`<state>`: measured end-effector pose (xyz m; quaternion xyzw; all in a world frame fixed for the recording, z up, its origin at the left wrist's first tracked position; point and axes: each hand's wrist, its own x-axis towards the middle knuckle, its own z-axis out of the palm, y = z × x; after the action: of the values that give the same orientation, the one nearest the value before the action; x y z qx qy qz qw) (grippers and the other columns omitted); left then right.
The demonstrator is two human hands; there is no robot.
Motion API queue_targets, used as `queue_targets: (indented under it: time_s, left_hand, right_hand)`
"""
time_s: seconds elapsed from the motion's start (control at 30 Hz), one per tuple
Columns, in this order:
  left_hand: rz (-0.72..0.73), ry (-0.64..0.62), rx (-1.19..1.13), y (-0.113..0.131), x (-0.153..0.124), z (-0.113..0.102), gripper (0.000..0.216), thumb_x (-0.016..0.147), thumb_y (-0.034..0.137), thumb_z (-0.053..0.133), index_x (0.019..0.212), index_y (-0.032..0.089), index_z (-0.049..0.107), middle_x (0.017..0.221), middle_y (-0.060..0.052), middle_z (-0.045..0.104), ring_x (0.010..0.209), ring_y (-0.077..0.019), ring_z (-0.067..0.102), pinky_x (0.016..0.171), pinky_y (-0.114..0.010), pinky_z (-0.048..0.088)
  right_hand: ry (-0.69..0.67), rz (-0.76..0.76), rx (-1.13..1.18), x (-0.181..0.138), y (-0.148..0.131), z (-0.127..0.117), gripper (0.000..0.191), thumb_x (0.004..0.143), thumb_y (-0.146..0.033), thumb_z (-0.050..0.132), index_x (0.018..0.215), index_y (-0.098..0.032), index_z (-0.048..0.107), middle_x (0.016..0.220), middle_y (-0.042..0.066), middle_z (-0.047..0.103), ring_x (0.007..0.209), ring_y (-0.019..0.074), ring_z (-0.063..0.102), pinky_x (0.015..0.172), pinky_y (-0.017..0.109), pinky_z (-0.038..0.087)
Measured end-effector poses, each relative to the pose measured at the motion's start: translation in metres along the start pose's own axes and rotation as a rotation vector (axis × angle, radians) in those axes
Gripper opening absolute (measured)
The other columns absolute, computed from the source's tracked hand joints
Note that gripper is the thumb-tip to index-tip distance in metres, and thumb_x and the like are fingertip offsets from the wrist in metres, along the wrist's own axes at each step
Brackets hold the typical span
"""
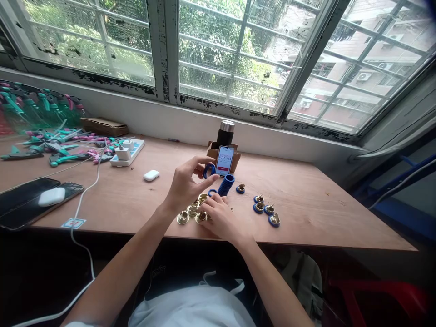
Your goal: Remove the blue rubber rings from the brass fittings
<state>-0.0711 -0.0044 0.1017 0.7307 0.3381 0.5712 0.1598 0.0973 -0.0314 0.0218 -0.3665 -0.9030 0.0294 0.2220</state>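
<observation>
In the head view, the right hand [220, 219] is lying knuckles-up on the table [306, 200], covering part of the brass pieces [186, 216]. Its fingertips are hiding beneath it, so whether it is gripping one cannot be told. The left hand [185, 184] is pinching a blue ring [209, 170] between thumb and fingers, above the table, just beside the stack of blue rings [226, 185] and in front of the propped phone [225, 160]. Finished blue-and-brass pieces [265, 210] are sitting to the right, near the front edge, with bare wood stretching beyond them.
</observation>
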Motion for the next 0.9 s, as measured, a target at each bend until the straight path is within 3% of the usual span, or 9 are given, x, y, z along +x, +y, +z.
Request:
queue_targets:
  time_s: [0.2,0.33,0.43,0.53,0.73,0.9]
  left_hand:
    - [-0.063,-0.059,-0.051,-0.007,-0.001,0.003,0.032,0.088,0.045,0.079,0.102,0.018,0.070,0.107,-0.009,0.077,0.085,-0.0186,0.073,0.078,-0.034,0.063]
    - [-0.063,-0.103,0.022,-0.012,-0.001,0.003,0.029,0.092,0.047,0.073,0.096,0.018,0.073,0.117,-0.011,0.076,0.087,-0.0200,0.074,0.077,-0.035,0.064]
    - [-0.077,-0.192,0.059,-0.015,-0.002,0.004,0.026,0.089,0.042,0.077,0.104,0.020,0.072,0.107,-0.009,0.078,0.090,-0.0217,0.075,0.079,-0.036,0.063]
    - [-0.107,-0.305,0.020,-0.014,-0.004,0.007,0.038,0.085,0.033,0.082,0.117,0.022,0.064,0.105,-0.006,0.079,0.096,-0.0224,0.075,0.085,-0.037,0.062]
    - [-0.076,-0.425,-0.086,-0.010,-0.008,0.013,0.054,0.089,0.025,0.075,0.138,0.024,0.051,0.122,-0.010,0.077,0.103,-0.0226,0.075,0.089,-0.039,0.062]
    - [-0.082,-0.355,-0.004,-0.015,-0.007,0.014,0.063,0.084,0.026,0.080,0.141,0.026,0.052,0.125,-0.010,0.074,0.098,-0.0227,0.074,0.085,-0.041,0.063]
  right_hand:
    - [0.012,0.003,0.051,0.000,0.001,-0.009,0.024,0.089,-0.024,0.081,0.108,-0.025,0.066,0.114,0.006,0.070,0.114,0.0295,0.055,0.095,0.045,0.043]
    - [0.140,0.079,0.224,-0.004,0.006,-0.026,0.018,0.094,-0.024,0.073,0.110,-0.024,0.064,0.105,0.006,0.071,0.097,0.0246,0.062,0.084,0.038,0.048]
    - [0.301,0.211,0.320,-0.008,0.011,-0.037,0.027,0.101,-0.027,0.063,0.128,-0.026,0.057,0.094,0.003,0.070,0.078,0.0207,0.061,0.073,0.034,0.048]
    - [0.359,0.224,0.314,-0.010,0.016,-0.044,0.036,0.106,-0.031,0.055,0.142,-0.030,0.052,0.097,0.003,0.070,0.079,0.0207,0.062,0.075,0.035,0.049]
    - [0.344,0.146,0.280,-0.010,0.027,-0.048,0.021,0.107,-0.029,0.053,0.117,-0.030,0.071,0.110,0.007,0.073,0.104,0.0266,0.066,0.084,0.039,0.053]
    - [0.396,0.216,0.231,-0.012,0.044,-0.048,0.019,0.104,-0.034,0.058,0.111,-0.029,0.075,0.103,0.006,0.073,0.086,0.0228,0.066,0.074,0.035,0.051]
